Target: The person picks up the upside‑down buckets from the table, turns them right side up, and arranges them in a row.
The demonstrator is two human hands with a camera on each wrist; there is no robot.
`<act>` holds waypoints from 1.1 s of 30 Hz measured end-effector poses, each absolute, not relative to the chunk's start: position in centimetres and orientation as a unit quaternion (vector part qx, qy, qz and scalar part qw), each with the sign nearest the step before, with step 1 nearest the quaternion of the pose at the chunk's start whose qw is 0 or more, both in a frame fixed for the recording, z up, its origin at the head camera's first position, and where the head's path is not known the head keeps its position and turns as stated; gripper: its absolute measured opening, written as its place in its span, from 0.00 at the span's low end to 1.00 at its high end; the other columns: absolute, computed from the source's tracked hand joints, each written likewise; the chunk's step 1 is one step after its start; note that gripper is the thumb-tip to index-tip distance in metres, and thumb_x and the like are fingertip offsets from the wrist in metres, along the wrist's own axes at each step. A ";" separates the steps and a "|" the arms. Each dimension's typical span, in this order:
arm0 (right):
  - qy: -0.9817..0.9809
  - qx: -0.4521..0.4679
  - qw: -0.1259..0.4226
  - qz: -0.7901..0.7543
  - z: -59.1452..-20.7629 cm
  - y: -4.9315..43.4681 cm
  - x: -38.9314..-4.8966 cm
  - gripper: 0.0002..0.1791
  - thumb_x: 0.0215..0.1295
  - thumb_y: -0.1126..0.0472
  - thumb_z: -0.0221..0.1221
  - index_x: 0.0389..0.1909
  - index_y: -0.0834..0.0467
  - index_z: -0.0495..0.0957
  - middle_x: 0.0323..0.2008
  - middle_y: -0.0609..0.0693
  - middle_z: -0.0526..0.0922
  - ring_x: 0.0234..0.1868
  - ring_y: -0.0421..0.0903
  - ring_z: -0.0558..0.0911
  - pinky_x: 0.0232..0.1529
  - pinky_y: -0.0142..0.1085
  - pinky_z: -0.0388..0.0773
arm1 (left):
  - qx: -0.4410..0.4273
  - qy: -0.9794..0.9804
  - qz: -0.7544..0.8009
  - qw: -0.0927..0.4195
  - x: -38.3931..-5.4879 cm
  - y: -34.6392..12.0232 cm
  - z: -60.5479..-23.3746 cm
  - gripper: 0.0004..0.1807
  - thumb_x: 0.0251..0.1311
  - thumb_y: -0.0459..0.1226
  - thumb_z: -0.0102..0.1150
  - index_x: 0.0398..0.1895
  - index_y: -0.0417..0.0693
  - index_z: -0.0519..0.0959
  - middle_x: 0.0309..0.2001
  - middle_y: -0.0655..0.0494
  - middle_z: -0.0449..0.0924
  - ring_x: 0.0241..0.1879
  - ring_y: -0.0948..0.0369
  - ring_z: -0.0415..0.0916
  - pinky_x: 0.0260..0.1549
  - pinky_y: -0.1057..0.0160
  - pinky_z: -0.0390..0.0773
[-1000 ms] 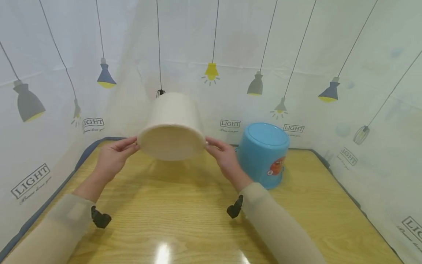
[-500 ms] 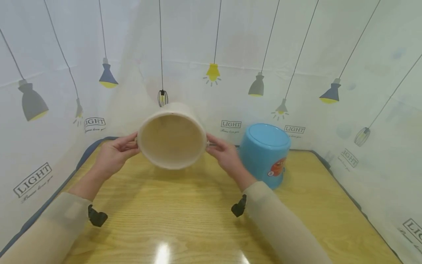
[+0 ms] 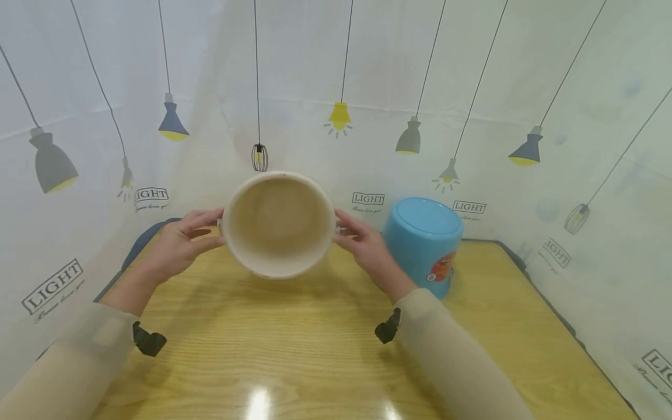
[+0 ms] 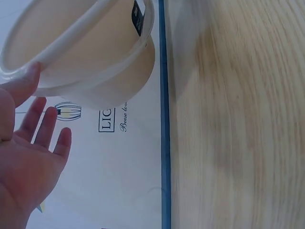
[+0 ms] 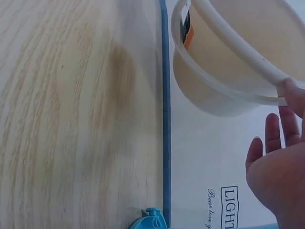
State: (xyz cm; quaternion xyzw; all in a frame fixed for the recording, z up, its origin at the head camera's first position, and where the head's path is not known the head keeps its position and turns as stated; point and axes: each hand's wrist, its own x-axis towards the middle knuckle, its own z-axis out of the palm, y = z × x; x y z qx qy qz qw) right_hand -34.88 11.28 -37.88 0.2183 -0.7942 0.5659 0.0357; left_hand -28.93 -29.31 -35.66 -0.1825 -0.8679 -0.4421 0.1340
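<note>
My left hand (image 3: 177,246) and right hand (image 3: 368,249) pinch the tilted cream bucket (image 3: 280,227) by opposite sides of its rim, spare fingers loosely extended. Even pressure should steady it.

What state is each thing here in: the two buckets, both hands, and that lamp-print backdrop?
Cream bucket: held above the wooden table, tilted, mouth facing the viewer; inside looks empty.
Blue bucket: upside down on the table.
Left hand: pinching one side of the cream bucket.
Right hand: pinching the opposite side.
Lamp-print backdrop: hanging, lightly creased.
</note>
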 end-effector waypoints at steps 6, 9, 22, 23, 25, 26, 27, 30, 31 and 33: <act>-0.788 0.216 0.018 0.576 -37.7 11.6 -34.9 0.31 0.79 0.51 0.67 0.78 0.30 0.74 0.72 0.50 0.83 0.68 0.54 0.82 0.74 0.58 0.78 | -0.168 -0.867 -0.462 0.080 -28.5 -29.5 -35.3 0.36 0.78 0.47 0.67 0.85 0.71 0.68 0.81 0.57 0.73 0.79 0.64 0.70 0.77 0.35 0.72; -0.779 0.207 0.004 0.591 -37.5 11.7 -34.7 0.30 0.79 0.47 0.66 0.77 0.25 0.73 0.73 0.47 0.82 0.71 0.53 0.81 0.78 0.60 0.74 | -0.154 -0.866 -0.473 0.055 -28.5 -29.7 -35.3 0.36 0.79 0.51 0.64 0.85 0.79 0.63 0.81 0.54 0.72 0.83 0.50 0.66 0.77 0.32 0.71; -0.762 0.172 0.005 0.624 -36.7 11.2 -34.7 0.25 0.79 0.36 0.63 0.73 0.19 0.74 0.73 0.40 0.80 0.78 0.48 0.74 0.85 0.64 0.60 | -0.166 -0.826 -0.538 0.014 -29.6 -29.1 -35.1 0.34 0.85 0.54 0.53 0.87 0.85 0.56 0.87 0.58 0.62 0.84 0.50 0.65 0.77 0.49 0.75; -0.764 0.172 0.007 0.622 -36.7 11.1 -34.7 0.25 0.78 0.34 0.62 0.73 0.18 0.74 0.73 0.39 0.80 0.77 0.48 0.75 0.85 0.65 0.60 | -0.177 -0.818 -0.548 0.013 -29.7 -29.0 -35.1 0.34 0.86 0.53 0.51 0.88 0.83 0.55 0.88 0.59 0.60 0.83 0.53 0.65 0.75 0.56 0.78; -0.766 0.172 0.010 0.620 -36.5 11.0 -34.8 0.25 0.78 0.32 0.61 0.73 0.17 0.73 0.74 0.38 0.79 0.77 0.47 0.76 0.84 0.65 0.60 | -0.193 -0.800 -0.568 0.010 -30.0 -28.8 -35.1 0.34 0.87 0.51 0.49 0.89 0.78 0.54 0.89 0.59 0.56 0.82 0.59 0.66 0.69 0.67 0.80; -0.763 0.172 0.010 0.623 -36.5 10.9 -34.9 0.25 0.78 0.31 0.61 0.73 0.17 0.73 0.75 0.37 0.78 0.77 0.47 0.76 0.84 0.64 0.61 | -0.200 -0.791 -0.579 0.006 -30.1 -28.7 -35.2 0.34 0.88 0.50 0.48 0.90 0.76 0.53 0.90 0.58 0.54 0.81 0.61 0.67 0.67 0.70 0.81; -0.756 0.175 0.009 0.631 -36.5 10.8 -35.0 0.25 0.79 0.32 0.60 0.74 0.18 0.73 0.77 0.36 0.77 0.78 0.46 0.75 0.85 0.62 0.63 | -0.203 -0.781 -0.590 0.003 -30.2 -28.6 -35.3 0.34 0.88 0.50 0.48 0.90 0.75 0.53 0.90 0.55 0.55 0.79 0.64 0.70 0.65 0.73 0.81; -0.719 0.185 -0.005 0.670 -36.7 10.4 -35.4 0.25 0.83 0.38 0.59 0.76 0.25 0.74 0.79 0.35 0.74 0.79 0.45 0.75 0.83 0.54 0.70 | -0.196 -0.768 -0.610 -0.009 -30.6 -28.2 -35.4 0.34 0.87 0.52 0.47 0.90 0.75 0.53 0.88 0.48 0.59 0.73 0.66 0.75 0.65 0.70 0.82; -0.703 0.186 -0.013 0.686 -36.7 10.3 -35.4 0.25 0.83 0.39 0.58 0.77 0.27 0.74 0.80 0.35 0.73 0.80 0.45 0.74 0.82 0.51 0.72 | -0.192 -0.767 -0.612 -0.011 -30.8 -28.1 -35.4 0.34 0.87 0.53 0.47 0.90 0.75 0.53 0.87 0.46 0.61 0.72 0.66 0.76 0.67 0.68 0.82; -0.673 0.185 -0.030 0.716 -36.8 10.0 -35.6 0.26 0.85 0.41 0.57 0.79 0.31 0.72 0.82 0.36 0.71 0.80 0.47 0.74 0.79 0.49 0.76 | -0.186 -0.764 -0.618 -0.015 -31.1 -27.8 -35.5 0.34 0.87 0.55 0.46 0.90 0.76 0.53 0.84 0.46 0.65 0.71 0.64 0.78 0.68 0.66 0.82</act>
